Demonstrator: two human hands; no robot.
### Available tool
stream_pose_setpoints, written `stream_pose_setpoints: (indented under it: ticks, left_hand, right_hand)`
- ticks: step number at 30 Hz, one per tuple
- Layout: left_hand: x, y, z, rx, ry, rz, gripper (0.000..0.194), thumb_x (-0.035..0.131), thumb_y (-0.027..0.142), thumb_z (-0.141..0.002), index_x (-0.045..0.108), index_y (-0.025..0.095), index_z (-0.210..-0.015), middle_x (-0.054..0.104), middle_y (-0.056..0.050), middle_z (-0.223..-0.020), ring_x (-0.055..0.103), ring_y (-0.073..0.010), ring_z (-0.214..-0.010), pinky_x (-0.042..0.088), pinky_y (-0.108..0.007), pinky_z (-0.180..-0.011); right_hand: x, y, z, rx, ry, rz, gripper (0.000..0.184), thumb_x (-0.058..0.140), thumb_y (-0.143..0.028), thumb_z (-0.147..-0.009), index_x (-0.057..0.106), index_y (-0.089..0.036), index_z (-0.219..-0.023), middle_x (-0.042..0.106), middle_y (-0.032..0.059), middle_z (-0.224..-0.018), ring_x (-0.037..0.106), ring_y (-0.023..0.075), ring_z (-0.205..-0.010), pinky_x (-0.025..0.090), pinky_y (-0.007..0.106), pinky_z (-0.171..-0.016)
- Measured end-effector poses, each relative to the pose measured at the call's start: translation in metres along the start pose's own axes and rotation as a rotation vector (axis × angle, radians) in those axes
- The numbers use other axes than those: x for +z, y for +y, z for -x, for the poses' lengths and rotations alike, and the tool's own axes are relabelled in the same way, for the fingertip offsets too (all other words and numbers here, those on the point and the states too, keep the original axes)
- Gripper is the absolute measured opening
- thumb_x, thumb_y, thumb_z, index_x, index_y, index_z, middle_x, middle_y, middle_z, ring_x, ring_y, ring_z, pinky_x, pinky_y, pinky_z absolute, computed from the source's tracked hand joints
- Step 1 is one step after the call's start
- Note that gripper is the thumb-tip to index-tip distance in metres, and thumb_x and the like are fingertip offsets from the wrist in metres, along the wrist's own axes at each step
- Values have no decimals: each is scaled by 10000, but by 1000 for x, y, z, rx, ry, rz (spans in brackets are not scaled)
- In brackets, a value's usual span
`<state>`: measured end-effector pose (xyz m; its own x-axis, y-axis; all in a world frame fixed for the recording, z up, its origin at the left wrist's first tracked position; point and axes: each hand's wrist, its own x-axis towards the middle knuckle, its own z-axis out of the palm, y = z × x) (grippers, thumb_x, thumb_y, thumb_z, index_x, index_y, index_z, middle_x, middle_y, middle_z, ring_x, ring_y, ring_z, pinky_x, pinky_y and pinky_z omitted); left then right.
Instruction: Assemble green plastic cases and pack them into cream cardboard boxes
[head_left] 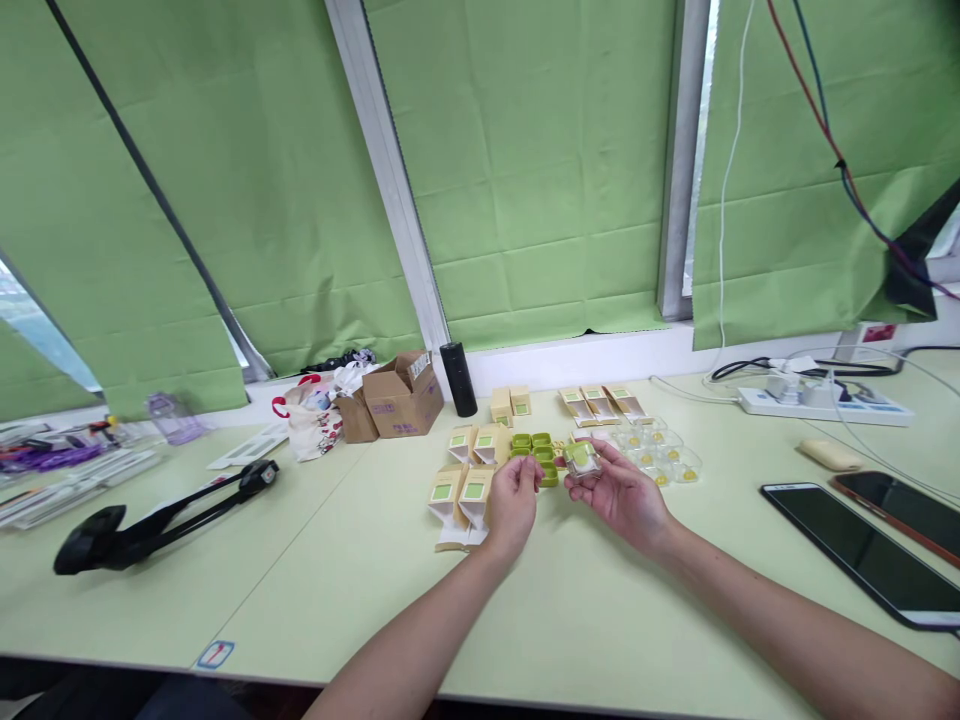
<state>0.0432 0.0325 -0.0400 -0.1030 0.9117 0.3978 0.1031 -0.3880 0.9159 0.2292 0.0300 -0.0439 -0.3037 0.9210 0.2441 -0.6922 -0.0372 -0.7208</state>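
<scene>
My right hand (622, 495) holds a small clear box with a green top (581, 457), gripped between thumb and fingers above the table. Just left of it, my left hand (516, 500) is closed in a pinch; whatever it may hold is too small or hidden to make out. Behind my hands lie several small green trays (531, 442). Opened kraft-paper boxes with green squares (474, 490) stand by my left hand. Beyond my right hand sit clear plastic cups with yellow centres (660, 450). More kraft boxes (604, 402) are in a row farther back.
A cardboard box (405, 395) and a black cylinder (458, 380) stand at the back by the window. To the right are a power strip (825, 405), cables, a tablet (862, 550) and a phone (907, 505). A black strapped device (165, 520) lies left.
</scene>
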Motion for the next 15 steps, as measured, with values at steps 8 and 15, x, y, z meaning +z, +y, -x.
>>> stream_pose_setpoints:
  ticks: [8,15]
  left_hand:
    - [3,2,4,20,-20,92,309,765,432,-895,556,216,-969,639,-17,-916,641,-168,-859,512,-284,-802]
    - [4,2,4,5,-33,83,280,743,461,-921,640,201,-937,675,-33,-864,656,-189,-838,532,-306,-792]
  right_hand:
    - [5,-3,1,-4,-14,-19,350,750,-328,-861,635,-294,-1191,804,70,-1025,749,256,-850,533,391,-739]
    - [10,-7,3,-24,-13,-15,336,769,-314,-844,646,-287,-1156,801,66,-1008,732,248,-834,507,376,-719]
